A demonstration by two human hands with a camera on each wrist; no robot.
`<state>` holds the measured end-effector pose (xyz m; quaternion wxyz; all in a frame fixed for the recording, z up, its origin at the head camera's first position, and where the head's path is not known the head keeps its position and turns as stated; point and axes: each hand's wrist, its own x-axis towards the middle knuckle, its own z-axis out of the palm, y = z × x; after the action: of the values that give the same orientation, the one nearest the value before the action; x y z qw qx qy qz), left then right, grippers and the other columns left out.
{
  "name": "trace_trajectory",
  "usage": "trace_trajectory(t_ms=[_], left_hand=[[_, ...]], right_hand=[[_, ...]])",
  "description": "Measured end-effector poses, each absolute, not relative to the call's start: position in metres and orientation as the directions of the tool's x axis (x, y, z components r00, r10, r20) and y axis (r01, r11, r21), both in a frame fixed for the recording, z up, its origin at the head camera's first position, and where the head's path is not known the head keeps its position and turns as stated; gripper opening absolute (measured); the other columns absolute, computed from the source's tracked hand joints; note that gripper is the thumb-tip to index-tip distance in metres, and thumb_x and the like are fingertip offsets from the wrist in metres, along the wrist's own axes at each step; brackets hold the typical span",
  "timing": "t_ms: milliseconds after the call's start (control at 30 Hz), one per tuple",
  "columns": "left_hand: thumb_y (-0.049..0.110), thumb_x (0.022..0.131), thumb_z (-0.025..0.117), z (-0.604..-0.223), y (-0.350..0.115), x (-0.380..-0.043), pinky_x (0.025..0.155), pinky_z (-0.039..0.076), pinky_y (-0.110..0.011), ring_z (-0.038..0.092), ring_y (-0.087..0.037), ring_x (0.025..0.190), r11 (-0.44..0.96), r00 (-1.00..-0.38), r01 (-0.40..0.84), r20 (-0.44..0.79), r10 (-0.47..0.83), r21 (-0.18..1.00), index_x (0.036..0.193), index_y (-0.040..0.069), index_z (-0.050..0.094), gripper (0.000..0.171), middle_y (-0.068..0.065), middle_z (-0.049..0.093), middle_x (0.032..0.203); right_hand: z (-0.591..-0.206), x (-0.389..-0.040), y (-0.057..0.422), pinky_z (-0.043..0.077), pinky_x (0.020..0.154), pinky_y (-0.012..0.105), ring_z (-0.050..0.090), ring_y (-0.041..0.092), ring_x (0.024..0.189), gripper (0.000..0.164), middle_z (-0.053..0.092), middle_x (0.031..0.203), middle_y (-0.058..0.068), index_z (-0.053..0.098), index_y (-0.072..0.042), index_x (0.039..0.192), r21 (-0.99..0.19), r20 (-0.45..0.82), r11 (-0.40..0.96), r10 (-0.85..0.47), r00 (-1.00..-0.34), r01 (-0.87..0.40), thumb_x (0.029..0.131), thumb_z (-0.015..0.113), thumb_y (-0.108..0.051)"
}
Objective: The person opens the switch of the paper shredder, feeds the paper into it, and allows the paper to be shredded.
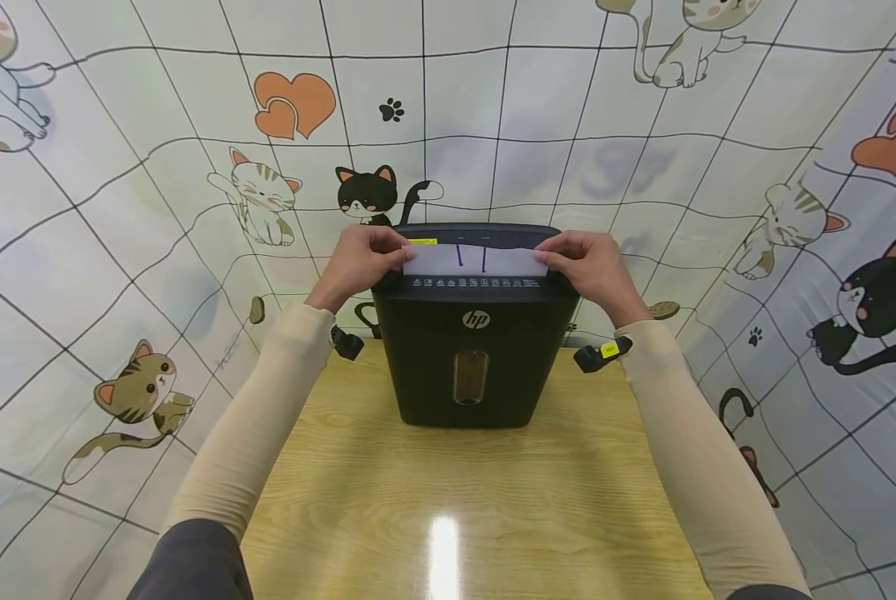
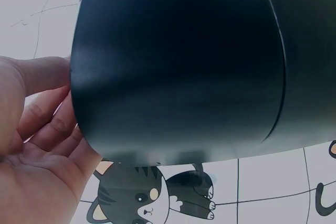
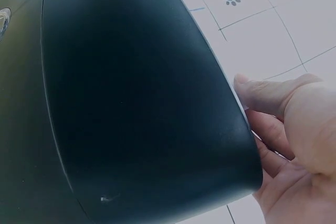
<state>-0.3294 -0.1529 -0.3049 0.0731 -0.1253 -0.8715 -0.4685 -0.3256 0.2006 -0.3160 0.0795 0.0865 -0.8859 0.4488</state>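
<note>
A white sheet of paper (image 1: 432, 262) with two dark pen strokes stands at the top of a black HP paper shredder (image 1: 425, 358), its lower edge at the feed slot. My left hand (image 1: 361, 262) pinches the left end of the sheet between thumb and fingers. At the opposite end, my right hand (image 1: 596, 271) pinches it likewise. The left wrist view has the shredder's dark side (image 2: 178, 72) covering the left fingertips. On the other side, the right wrist view shows the right thumb (image 3: 262, 95) by the shredder's top edge.
The shredder stands toward the back of a light wooden table (image 1: 440, 475). Behind it and along both sides hangs a white curtain (image 1: 463, 100) with a grid and cartoon cats. Small black cameras (image 1: 347, 343) are strapped at both wrists.
</note>
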Motion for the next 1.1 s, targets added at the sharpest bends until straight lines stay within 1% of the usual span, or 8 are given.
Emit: trace_trajectory(t_ms=[200,400,667,767,867,933,1000,1100], left_hand=[[0.024,0.094,0.077,-0.304,-0.153,-0.33,0.08,0.053,-0.031,0.065,-0.022,0.084,0.537,-0.963,0.271,0.228,0.146,0.799,0.106,0.01,0.078,0.018,-0.011,0.076,0.099],[0.024,0.095,0.076,-0.305,-0.156,-0.328,0.08,0.053,-0.032,0.067,-0.021,0.085,0.528,-0.957,0.29,0.246,0.153,0.798,0.104,0.011,0.078,0.016,-0.01,0.076,0.098],[0.028,0.093,0.077,-0.307,-0.158,-0.323,0.081,0.053,-0.032,0.066,-0.018,0.092,0.534,-0.948,0.319,0.274,0.164,0.783,0.104,0.015,0.079,0.017,-0.005,0.075,0.102],[0.03,0.093,0.078,-0.307,-0.159,-0.321,0.081,0.052,-0.033,0.066,-0.018,0.094,0.534,-0.942,0.336,0.291,0.169,0.776,0.104,0.016,0.078,0.018,-0.004,0.075,0.102],[0.033,0.092,0.079,-0.309,-0.161,-0.321,0.084,0.052,-0.035,0.066,-0.018,0.097,0.52,-0.934,0.356,0.311,0.175,0.777,0.108,0.015,0.077,0.024,-0.003,0.074,0.104],[0.033,0.091,0.079,-0.311,-0.162,-0.321,0.089,0.054,-0.036,0.066,-0.018,0.1,0.506,-0.927,0.373,0.328,0.18,0.777,0.111,0.014,0.076,0.028,-0.003,0.074,0.108],[0.035,0.091,0.079,-0.313,-0.164,-0.32,0.093,0.055,-0.037,0.067,-0.018,0.105,0.5,-0.923,0.384,0.341,0.181,0.776,0.115,0.012,0.074,0.033,-0.003,0.072,0.115],[0.037,0.091,0.079,-0.315,-0.166,-0.317,0.096,0.056,-0.041,0.068,-0.022,0.111,0.496,-0.926,0.377,0.338,0.17,0.782,0.119,0.013,0.072,0.038,-0.001,0.067,0.127]], right_hand=[[-0.316,-0.326,0.201,0.051,0.094,0.033,0.064,0.014,0.103,0.033,0.076,0.114,0.004,0.077,-0.022,0.116,-0.776,0.229,0.584,-0.091,-0.969,-0.238,0.093,0.074,-0.045],[-0.315,-0.325,0.201,0.051,0.095,0.035,0.063,0.014,0.104,0.034,0.075,0.114,0.003,0.077,-0.022,0.117,-0.777,0.229,0.583,-0.089,-0.969,-0.237,0.092,0.074,-0.046],[-0.317,-0.324,0.203,0.05,0.094,0.036,0.066,0.013,0.106,0.037,0.075,0.114,0.003,0.076,-0.023,0.116,-0.764,0.251,0.588,-0.11,-0.962,-0.266,0.091,0.074,-0.05],[-0.319,-0.322,0.204,0.05,0.095,0.037,0.067,0.014,0.108,0.039,0.075,0.116,0.003,0.076,-0.023,0.117,-0.758,0.266,0.587,-0.122,-0.956,-0.286,0.091,0.074,-0.051],[-0.32,-0.319,0.205,0.051,0.095,0.039,0.067,0.015,0.109,0.042,0.074,0.118,0.002,0.075,-0.023,0.119,-0.751,0.275,0.591,-0.127,-0.953,-0.296,0.091,0.072,-0.055],[-0.321,-0.317,0.205,0.051,0.096,0.04,0.067,0.016,0.111,0.043,0.072,0.12,0.002,0.075,-0.024,0.119,-0.744,0.281,0.597,-0.129,-0.951,-0.301,0.091,0.071,-0.056],[-0.322,-0.316,0.205,0.052,0.095,0.041,0.067,0.017,0.112,0.044,0.071,0.122,0.001,0.074,-0.024,0.12,-0.734,0.289,0.605,-0.133,-0.948,-0.309,0.091,0.071,-0.057],[-0.323,-0.313,0.205,0.053,0.095,0.043,0.068,0.02,0.114,0.046,0.069,0.127,0.001,0.073,-0.022,0.123,-0.723,0.304,0.608,-0.145,-0.941,-0.328,0.092,0.071,-0.056]])
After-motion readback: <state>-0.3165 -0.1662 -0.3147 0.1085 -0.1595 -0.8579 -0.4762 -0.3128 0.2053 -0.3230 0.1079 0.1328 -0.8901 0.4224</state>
